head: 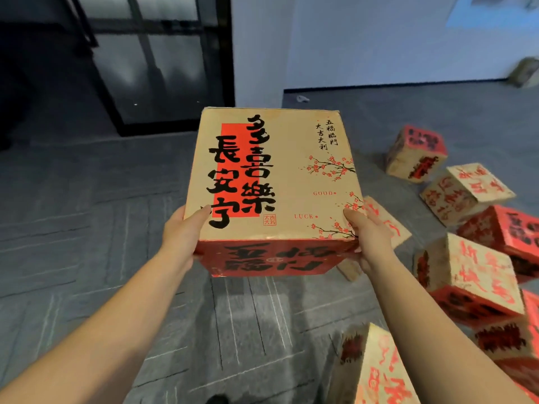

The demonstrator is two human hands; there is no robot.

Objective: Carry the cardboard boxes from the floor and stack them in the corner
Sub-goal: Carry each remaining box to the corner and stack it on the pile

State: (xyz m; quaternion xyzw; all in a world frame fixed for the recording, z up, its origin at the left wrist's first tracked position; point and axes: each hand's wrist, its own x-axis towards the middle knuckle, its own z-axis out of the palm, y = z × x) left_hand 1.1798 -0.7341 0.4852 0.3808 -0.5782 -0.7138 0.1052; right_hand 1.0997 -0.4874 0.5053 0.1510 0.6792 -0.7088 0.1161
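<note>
While both bare arms are reaching forward, the person is holding one printed cardboard box (274, 182) up above the grey carpet (87, 228).

The forearms are stretching out from the lower corners and converging on the box's near end: the left hand (182, 231) is gripping its left edge with the thumb lying over the tan top face, and the right hand (369, 237) is clasping the right edge, thumb on top and fingers curling underneath. The box is sitting level, red side facing the camera. To the right, more cardboard boxes (472, 275) are lying tumbled on the floor. Beyond, a dark glass door (151, 62) is meeting a pale wall (379, 39).
</note>
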